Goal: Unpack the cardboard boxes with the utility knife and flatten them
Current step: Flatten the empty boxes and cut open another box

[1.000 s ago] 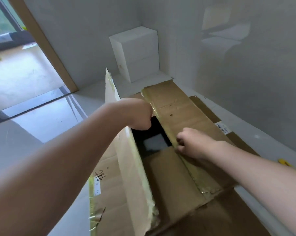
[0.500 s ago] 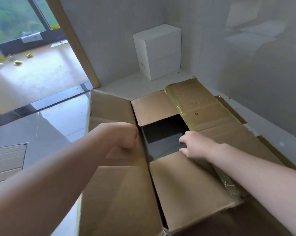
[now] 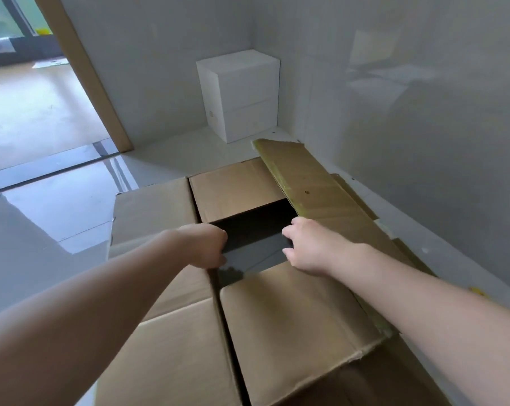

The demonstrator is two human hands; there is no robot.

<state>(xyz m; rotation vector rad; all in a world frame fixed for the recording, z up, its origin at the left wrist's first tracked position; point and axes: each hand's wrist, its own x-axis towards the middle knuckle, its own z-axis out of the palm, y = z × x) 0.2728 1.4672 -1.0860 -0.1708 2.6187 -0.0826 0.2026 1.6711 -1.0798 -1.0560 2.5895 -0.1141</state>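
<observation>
A large brown cardboard box (image 3: 291,312) stands on the floor below me with its top flaps spread. The left flap (image 3: 154,212) lies folded out flat, and the right flap (image 3: 312,183) with yellowish tape along its edge tilts outward. A dark opening (image 3: 253,230) shows between the two short flaps. My left hand (image 3: 204,244) curls its fingers over the left rim of the opening. My right hand (image 3: 306,244) grips the inner edge of the right flap, fingertips reaching into the gap. No utility knife is visible.
A white box (image 3: 239,95) stands in the far corner against grey walls. Flattened cardboard (image 3: 359,200) lies under the box beside the right wall. A small yellow item (image 3: 479,292) lies on the floor at right. A doorway (image 3: 28,106) opens at the upper left; glossy floor tiles stretch left.
The left flap, upright a second ago, now lies folded out flat. My left hand moved from the flap's edge to the left rim of the opening. The right hand stayed at the right flap.
</observation>
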